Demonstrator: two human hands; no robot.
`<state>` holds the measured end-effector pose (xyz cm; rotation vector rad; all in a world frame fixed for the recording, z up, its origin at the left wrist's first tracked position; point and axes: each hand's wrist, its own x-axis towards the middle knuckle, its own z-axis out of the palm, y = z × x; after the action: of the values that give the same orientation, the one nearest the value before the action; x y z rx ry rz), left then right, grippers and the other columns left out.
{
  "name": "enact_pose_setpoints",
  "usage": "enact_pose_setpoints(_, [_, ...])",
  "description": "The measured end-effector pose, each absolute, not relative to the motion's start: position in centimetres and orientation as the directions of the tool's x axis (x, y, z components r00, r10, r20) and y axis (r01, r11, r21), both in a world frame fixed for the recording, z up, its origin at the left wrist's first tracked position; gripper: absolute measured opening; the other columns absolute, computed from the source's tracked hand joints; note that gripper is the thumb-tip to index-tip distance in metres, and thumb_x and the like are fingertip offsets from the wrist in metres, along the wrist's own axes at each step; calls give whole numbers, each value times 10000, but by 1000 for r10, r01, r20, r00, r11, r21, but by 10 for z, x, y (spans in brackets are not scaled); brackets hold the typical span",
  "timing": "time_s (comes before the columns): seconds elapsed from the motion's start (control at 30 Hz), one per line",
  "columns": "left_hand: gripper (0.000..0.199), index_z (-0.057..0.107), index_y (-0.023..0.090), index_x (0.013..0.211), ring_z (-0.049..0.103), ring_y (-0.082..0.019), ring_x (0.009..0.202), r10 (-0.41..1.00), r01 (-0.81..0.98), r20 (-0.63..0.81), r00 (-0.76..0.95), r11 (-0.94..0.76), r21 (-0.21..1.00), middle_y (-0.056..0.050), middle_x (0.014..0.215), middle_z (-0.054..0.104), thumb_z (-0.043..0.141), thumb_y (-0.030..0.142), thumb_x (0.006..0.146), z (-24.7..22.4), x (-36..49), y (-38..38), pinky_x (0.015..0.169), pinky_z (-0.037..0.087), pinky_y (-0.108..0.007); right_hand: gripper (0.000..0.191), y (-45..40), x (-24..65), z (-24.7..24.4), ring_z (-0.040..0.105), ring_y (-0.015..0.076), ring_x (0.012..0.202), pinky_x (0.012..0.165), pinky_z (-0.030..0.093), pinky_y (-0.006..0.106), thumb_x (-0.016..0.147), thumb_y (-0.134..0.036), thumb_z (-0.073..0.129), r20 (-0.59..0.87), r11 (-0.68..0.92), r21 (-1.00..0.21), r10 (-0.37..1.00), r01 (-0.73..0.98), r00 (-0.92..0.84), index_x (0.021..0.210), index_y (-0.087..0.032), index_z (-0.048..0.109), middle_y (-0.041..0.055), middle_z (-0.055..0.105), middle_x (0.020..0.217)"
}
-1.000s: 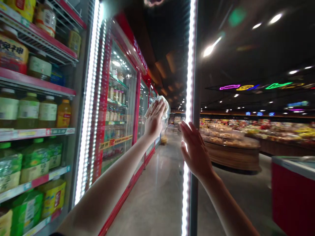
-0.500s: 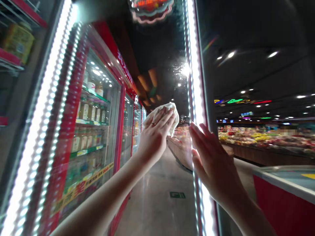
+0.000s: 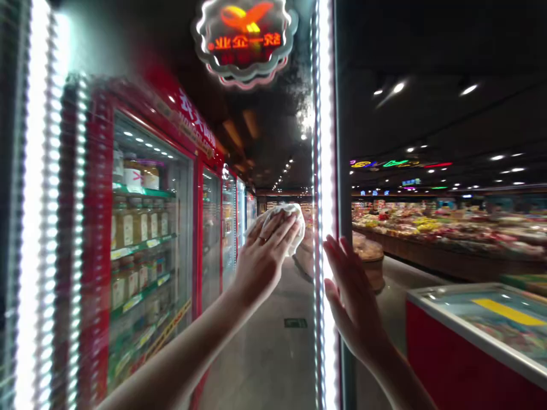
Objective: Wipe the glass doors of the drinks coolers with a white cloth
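Note:
My left hand [image 3: 267, 247] presses a crumpled white cloth [image 3: 296, 230] flat against a glass door [image 3: 265, 142] with its fingers laid over it; a ring shows on one finger. To its right, my right hand [image 3: 352, 296] rests with fingers stretched at the lit edge strip [image 3: 327, 199] of the door and holds nothing. A round glowing sign [image 3: 245, 42] with mirrored lettering shows at the top of the glass.
Red drink coolers [image 3: 197, 228] with bottles on shelves line the left. A red chest freezer [image 3: 444, 347] stands at the lower right. Behind it runs a long produce display [image 3: 427, 228]. Grey floor shows in the middle.
The view has tilted up and shifted, so more of the round sign and the chest freezer shows. My left hand and the cloth sit slightly lower in the picture.

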<state>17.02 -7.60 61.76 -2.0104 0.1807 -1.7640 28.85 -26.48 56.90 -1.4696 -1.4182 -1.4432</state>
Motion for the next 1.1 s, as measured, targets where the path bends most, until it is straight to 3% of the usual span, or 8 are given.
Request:
enact_pose_setpoints(0.1, [665,409,193,1676,468,-215,1592,-342,188,921,186,-908,-375,-41,1668,557,504,28,1040,629,178,-85,1366,357,-472,742,-266,289,598,247,256,1680,1336,376,555,1097,-186,434,969,-170,144,225,975,-104,1766,-352,159,3,354,1792])
enact_pose_setpoints(0.2, [520,538,172,1585,623,-184,1457,-574,84,788,222,-794,-602,-34,1550,679,562,110,1069,623,174,-83,1317,437,-422,761,-265,288,625,250,262,1676,1332,377,547,1096,-196,436,973,-141,81,225,987,-48,1765,-392,130,-5,343,1796])
enact_pose_setpoints(0.27, [471,585,173,1540,674,-171,1393,-623,67,744,242,-754,-653,-12,1515,707,581,125,1072,636,167,-74,1298,466,-396,780,-262,288,643,253,266,1671,1330,383,536,1087,-191,442,970,-117,89,237,989,-59,1764,-403,118,-11,342,1796])
enact_pose_setpoints(0.47, [702,346,213,1701,505,-233,1570,-424,176,894,148,-878,-445,-65,1657,562,502,19,1045,751,163,-69,1319,460,-497,807,-256,276,692,326,309,1628,1316,413,563,1072,-218,452,968,-168,169,214,971,-132,1766,-409,87,-24,369,1776])
enact_pose_setpoints(0.57, [656,401,192,1675,467,-240,1595,-378,181,910,170,-896,-406,-78,1673,542,474,17,1047,774,168,-83,1330,437,-515,895,-265,262,716,320,272,1621,1328,420,488,1063,-150,436,961,-223,158,259,962,-98,1746,-457,-53,-57,325,1778])
enact_pose_setpoints(0.77, [514,550,177,1571,536,-193,1543,-559,125,750,353,-767,-630,-51,1585,650,523,70,1069,750,148,-78,1322,447,-457,946,-274,259,749,342,277,1615,1319,435,521,1066,-118,419,951,-136,204,261,969,-164,1712,-486,-165,-46,380,1764])
enact_pose_setpoints(0.97, [705,301,283,1723,315,-215,1668,-208,256,968,141,-937,-239,-55,1739,458,337,33,1065,819,149,-87,1363,371,-528,922,-270,269,748,324,312,1636,1306,424,597,1074,-119,457,970,69,179,156,981,-188,1734,-498,-62,3,382,1777])
enact_pose_setpoints(1.1, [693,262,247,1735,241,-167,1689,-144,290,975,169,-938,-189,-52,1775,393,264,44,1073,820,168,-116,1389,306,-489,853,-271,267,740,313,325,1648,1319,392,614,1065,-118,484,990,236,123,35,964,-135,1757,-443,106,29,321,1806])
